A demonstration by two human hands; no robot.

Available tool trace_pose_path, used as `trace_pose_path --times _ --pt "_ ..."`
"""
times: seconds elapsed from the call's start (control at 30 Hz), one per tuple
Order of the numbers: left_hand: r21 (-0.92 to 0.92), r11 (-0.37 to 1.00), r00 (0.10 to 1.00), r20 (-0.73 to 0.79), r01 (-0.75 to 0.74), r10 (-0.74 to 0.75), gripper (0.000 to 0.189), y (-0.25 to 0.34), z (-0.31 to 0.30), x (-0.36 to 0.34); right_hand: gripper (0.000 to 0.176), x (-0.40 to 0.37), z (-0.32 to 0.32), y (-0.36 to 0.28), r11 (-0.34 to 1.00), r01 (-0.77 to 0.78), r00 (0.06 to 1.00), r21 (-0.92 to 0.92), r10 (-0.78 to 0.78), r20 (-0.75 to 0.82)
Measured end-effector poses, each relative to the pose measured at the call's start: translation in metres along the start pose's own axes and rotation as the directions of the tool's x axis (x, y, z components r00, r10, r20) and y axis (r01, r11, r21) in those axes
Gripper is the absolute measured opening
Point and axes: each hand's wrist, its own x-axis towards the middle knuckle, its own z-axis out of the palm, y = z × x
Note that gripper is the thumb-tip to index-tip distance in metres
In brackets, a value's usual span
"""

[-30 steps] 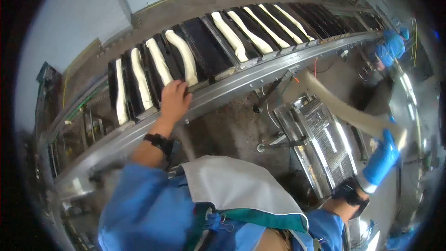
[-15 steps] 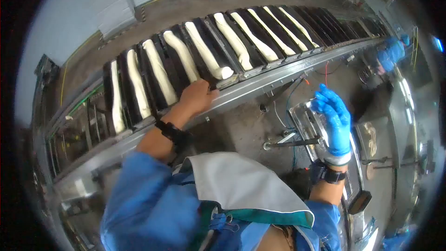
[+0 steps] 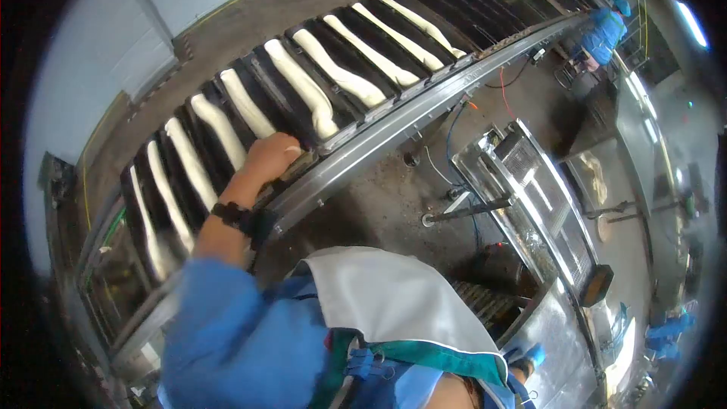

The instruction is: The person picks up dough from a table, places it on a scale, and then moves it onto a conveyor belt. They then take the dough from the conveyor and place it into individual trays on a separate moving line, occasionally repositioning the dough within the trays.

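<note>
Long pale dough strips [image 3: 299,83] lie side by side in dark trays [image 3: 254,76] on a metal conveyor. My left hand [image 3: 266,157], bare and with a dark band at the wrist, is at the near end of one strip, its fingers curled together over the dough; the hand hides that end. Low at the right, my right hand [image 3: 535,354] shows only as a bit of blue glove beside a dark wristband. Its fingers cannot be made out.
The conveyor's metal rail [image 3: 363,132] runs up to the right. A metal frame with a mesh surface [image 3: 541,189] stands right of it. Farther off, a person in blue [image 3: 603,34] is beside the line. A pale, irregular piece [image 3: 594,178] lies on a surface at the right.
My left hand has gone from one strip's end to the end of the neighbouring strip on the right. My right hand has dropped from mid-view to the bottom. The view has shifted, and the trays appear farther left.
</note>
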Motion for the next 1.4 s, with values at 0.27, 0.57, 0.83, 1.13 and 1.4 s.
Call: trace_pose_path --times 0.27,0.57,0.83,1.13,1.4 --pt "-0.024 0.957 0.946 -0.163 -0.288 0.280 0.030 -0.042 0.029 -0.022 0.036 -0.008 -0.135 -0.095 0.611 0.035 0.999 0.791 -0.020 -0.028" --pt "-0.244 0.940 0.820 -0.469 0.237 -0.329 0.033 0.010 0.053 -0.067 0.040 0.091 -0.399 -0.221 0.385 0.633 0.774 0.672 -0.321 -0.545" --pt "-0.274 0.918 0.584 -0.710 0.285 -0.393 0.027 0.053 0.067 -0.048 0.044 0.164 -0.480 -0.225 0.350 0.769 0.639 0.535 -0.466 -0.612" --pt "-0.512 0.854 0.542 -0.692 0.098 -0.477 0.025 0.161 0.047 0.001 0.049 0.302 -0.484 -0.160 0.538 0.696 0.715 0.475 -0.457 -0.530" --pt "-0.496 0.855 0.641 -0.610 0.150 -0.467 0.026 0.207 0.060 0.060 0.053 0.421 -0.414 -0.055 0.703 0.497 0.860 0.509 -0.324 -0.393"
